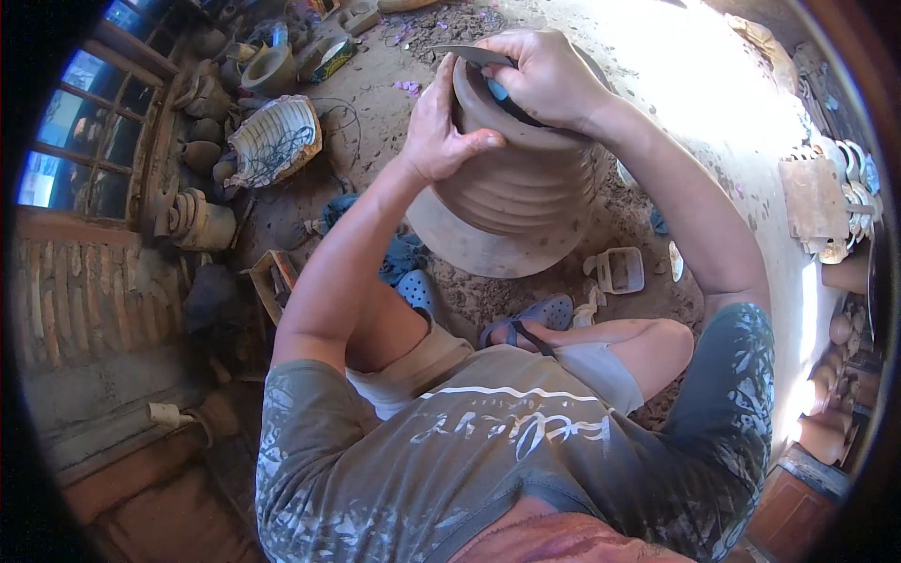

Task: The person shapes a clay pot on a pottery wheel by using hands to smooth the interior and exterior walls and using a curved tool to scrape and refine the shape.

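Note:
A large grey clay pot (511, 192) with horizontal ridges stands on a round pale disc (488, 258) before me. My left hand (441, 131) grips the pot's upper left side, thumb across the front below the rim and fingers reaching up to the edge. My right hand (554, 80) is closed on a thin flat dark blade (460, 53), held across the top of the rim. Something small and blue (497, 88) shows under those fingers inside the opening; I cannot make out what it is.
At left are a ridged basin (267, 141), several pots (200, 158) and a window. A plastic tub (619, 270) lies right of the disc, on the dirt-strewn floor near my blue clogs (542, 314). Stacked pottery (826, 408) lines the right side.

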